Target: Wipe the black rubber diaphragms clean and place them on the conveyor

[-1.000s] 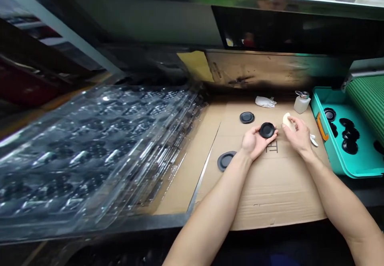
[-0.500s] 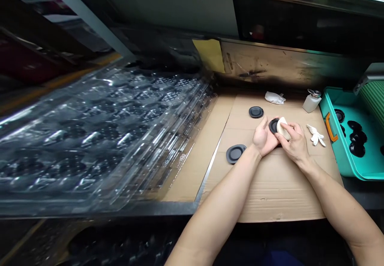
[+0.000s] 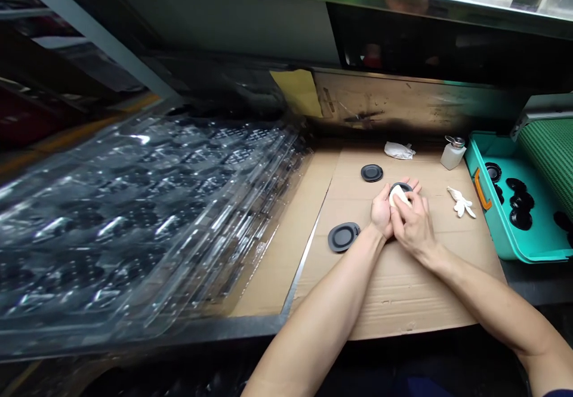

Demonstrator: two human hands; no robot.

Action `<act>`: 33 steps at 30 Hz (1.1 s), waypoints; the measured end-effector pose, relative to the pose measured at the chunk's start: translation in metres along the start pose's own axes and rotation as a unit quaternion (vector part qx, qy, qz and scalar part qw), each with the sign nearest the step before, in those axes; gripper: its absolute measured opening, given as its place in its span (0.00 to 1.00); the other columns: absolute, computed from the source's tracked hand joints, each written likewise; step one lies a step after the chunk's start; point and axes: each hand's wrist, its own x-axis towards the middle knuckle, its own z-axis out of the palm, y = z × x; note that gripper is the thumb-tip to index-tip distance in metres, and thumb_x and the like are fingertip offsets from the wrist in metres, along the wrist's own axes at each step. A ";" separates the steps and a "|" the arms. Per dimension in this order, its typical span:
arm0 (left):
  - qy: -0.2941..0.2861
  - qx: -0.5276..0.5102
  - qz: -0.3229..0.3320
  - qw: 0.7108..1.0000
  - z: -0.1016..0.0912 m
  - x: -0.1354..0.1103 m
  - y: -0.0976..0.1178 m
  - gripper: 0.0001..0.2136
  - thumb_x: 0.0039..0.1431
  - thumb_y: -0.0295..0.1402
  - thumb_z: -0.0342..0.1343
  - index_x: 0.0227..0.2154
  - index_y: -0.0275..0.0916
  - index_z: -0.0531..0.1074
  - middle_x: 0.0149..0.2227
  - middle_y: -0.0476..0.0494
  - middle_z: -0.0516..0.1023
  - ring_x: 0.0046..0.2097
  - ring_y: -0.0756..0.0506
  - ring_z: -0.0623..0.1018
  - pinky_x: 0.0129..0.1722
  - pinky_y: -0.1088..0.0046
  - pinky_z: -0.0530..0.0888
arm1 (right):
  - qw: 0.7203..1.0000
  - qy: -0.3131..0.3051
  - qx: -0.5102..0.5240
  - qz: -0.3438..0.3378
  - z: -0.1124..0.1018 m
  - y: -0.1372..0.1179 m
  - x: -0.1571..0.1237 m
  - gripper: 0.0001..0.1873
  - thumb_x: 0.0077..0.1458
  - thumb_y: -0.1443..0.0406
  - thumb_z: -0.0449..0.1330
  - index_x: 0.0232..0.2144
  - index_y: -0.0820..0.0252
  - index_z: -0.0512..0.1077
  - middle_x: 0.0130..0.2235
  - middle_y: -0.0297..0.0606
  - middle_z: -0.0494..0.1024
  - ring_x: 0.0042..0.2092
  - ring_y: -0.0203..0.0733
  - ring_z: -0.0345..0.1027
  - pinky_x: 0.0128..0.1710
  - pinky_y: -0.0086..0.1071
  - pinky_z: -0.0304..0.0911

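On the palm of my left hand (image 3: 380, 213) lies a round black plastic part (image 3: 405, 186), its rim showing at the far side. My right hand (image 3: 416, 224) pinches a folded white wiping pad (image 3: 396, 194) and presses it against the face of that part. The pad covers much of the part. On the cardboard nearby lie a black oval piece (image 3: 371, 173) beyond my hands and a larger dark grey oval piece (image 3: 344, 237) beside my left wrist.
Stacked clear plastic trays (image 3: 147, 200) fill the left. Behind my hands are a crumpled white cloth (image 3: 399, 150) and a pump bottle (image 3: 453, 153). White finger cots or scraps (image 3: 461, 202) lie right, before a teal bin (image 3: 501, 230) holding several black parts.
My right hand has brought the white pad leftward, further over the black part. The whole view has shifted a little, so the bench sits further left.
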 end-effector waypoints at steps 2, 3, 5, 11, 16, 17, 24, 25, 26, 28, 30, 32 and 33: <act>-0.005 0.006 -0.012 1.000 -0.001 0.001 -0.001 0.22 0.74 0.41 0.41 0.54 0.34 0.75 0.53 0.32 0.81 0.58 0.37 0.80 0.63 0.54 0.73 | 0.999 0.012 -0.006 0.029 0.000 0.001 0.002 0.23 0.71 0.59 0.49 0.58 0.57 0.77 0.56 0.50 0.71 0.54 0.53 0.61 0.58 0.44 0.61; -0.004 0.009 -0.014 1.000 -0.002 0.001 -0.002 0.22 0.74 0.41 0.42 0.54 0.34 0.75 0.53 0.32 0.82 0.58 0.37 0.80 0.63 0.55 0.73 | 0.999 0.015 -0.009 0.042 0.000 0.002 0.002 0.23 0.71 0.60 0.49 0.58 0.58 0.77 0.56 0.51 0.71 0.54 0.53 0.61 0.58 0.44 0.61; -0.003 0.011 -0.016 1.000 -0.003 0.002 -0.003 0.21 0.74 0.41 0.43 0.55 0.34 0.75 0.53 0.32 0.82 0.58 0.37 0.80 0.63 0.54 0.73 | 1.000 0.007 -0.010 0.029 0.000 0.005 0.003 0.24 0.71 0.60 0.49 0.59 0.59 0.76 0.57 0.50 0.71 0.54 0.52 0.60 0.58 0.43 0.60; 0.016 0.007 -0.017 1.000 -0.004 0.004 -0.002 0.23 0.75 0.40 0.42 0.58 0.32 0.74 0.53 0.31 0.82 0.58 0.37 0.80 0.64 0.55 0.72 | 0.999 0.013 -0.033 0.039 0.002 0.010 0.002 0.23 0.71 0.60 0.50 0.60 0.58 0.76 0.55 0.50 0.71 0.52 0.52 0.60 0.56 0.42 0.61; 0.034 -0.003 -0.006 0.999 -0.001 0.003 0.002 0.24 0.76 0.40 0.39 0.55 0.29 0.74 0.53 0.29 0.82 0.59 0.37 0.79 0.66 0.57 0.70 | 0.999 0.030 -0.044 0.012 0.007 0.013 -0.003 0.21 0.70 0.61 0.52 0.58 0.57 0.77 0.55 0.52 0.72 0.51 0.53 0.61 0.54 0.45 0.63; 0.035 -0.002 -0.008 0.999 -0.001 0.003 0.002 0.24 0.76 0.40 0.39 0.54 0.29 0.75 0.52 0.30 0.82 0.59 0.37 0.80 0.66 0.57 0.70 | 0.998 0.037 -0.050 0.027 0.008 0.014 -0.004 0.21 0.70 0.61 0.52 0.58 0.58 0.77 0.54 0.52 0.72 0.51 0.54 0.61 0.54 0.45 0.63; 0.024 0.006 -0.007 1.000 -0.007 0.008 0.002 0.23 0.77 0.40 0.39 0.44 0.32 0.78 0.44 0.34 0.85 0.56 0.39 0.81 0.62 0.57 0.74 | 0.998 0.038 -0.011 0.050 0.003 0.030 0.009 0.20 0.68 0.60 0.54 0.57 0.55 0.78 0.53 0.50 0.74 0.53 0.54 0.64 0.57 0.45 0.63; 0.022 0.006 -0.003 1.000 -0.008 0.009 0.002 0.23 0.77 0.40 0.39 0.42 0.33 0.78 0.42 0.35 0.85 0.55 0.39 0.81 0.62 0.57 0.74 | 0.996 0.052 0.008 0.066 0.001 0.034 0.013 0.21 0.67 0.61 0.56 0.58 0.56 0.77 0.53 0.49 0.74 0.54 0.53 0.64 0.58 0.45 0.63; 0.020 0.007 -0.002 1.000 -0.008 0.010 0.002 0.23 0.77 0.41 0.39 0.41 0.34 0.78 0.42 0.36 0.85 0.55 0.39 0.81 0.61 0.57 0.74 | 0.995 0.064 0.032 0.070 -0.003 0.038 0.016 0.22 0.65 0.61 0.57 0.59 0.58 0.75 0.53 0.49 0.74 0.55 0.52 0.65 0.58 0.44 0.63; 0.020 0.014 0.001 1.000 -0.007 0.011 0.002 0.24 0.77 0.42 0.39 0.41 0.33 0.78 0.43 0.34 0.85 0.55 0.39 0.81 0.61 0.56 0.75 | 0.992 0.075 0.078 0.061 -0.011 0.044 0.019 0.28 0.60 0.60 0.62 0.61 0.60 0.71 0.54 0.49 0.74 0.56 0.51 0.67 0.58 0.43 0.64; 0.029 0.027 0.013 0.999 -0.006 0.011 0.002 0.24 0.76 0.43 0.39 0.44 0.32 0.77 0.46 0.32 0.84 0.57 0.38 0.80 0.62 0.55 0.74 | 0.992 0.051 0.102 0.062 -0.019 0.048 0.016 0.29 0.55 0.57 0.67 0.58 0.60 0.72 0.53 0.47 0.75 0.54 0.50 0.70 0.56 0.42 0.66; 0.043 0.039 0.027 0.998 -0.006 0.011 0.002 0.23 0.76 0.43 0.39 0.48 0.32 0.76 0.50 0.31 0.83 0.58 0.38 0.80 0.63 0.55 0.73 | 0.991 -0.010 0.113 0.072 -0.026 0.052 0.011 0.26 0.51 0.55 0.70 0.50 0.57 0.74 0.50 0.43 0.78 0.51 0.50 0.72 0.53 0.42 0.67; 0.047 0.044 0.032 0.997 -0.005 0.011 0.002 0.22 0.76 0.43 0.40 0.49 0.32 0.75 0.52 0.30 0.82 0.59 0.38 0.79 0.63 0.54 0.72 | 0.989 -0.044 0.123 0.076 -0.028 0.053 0.010 0.25 0.50 0.54 0.71 0.48 0.56 0.75 0.49 0.41 0.79 0.50 0.50 0.73 0.52 0.41 0.67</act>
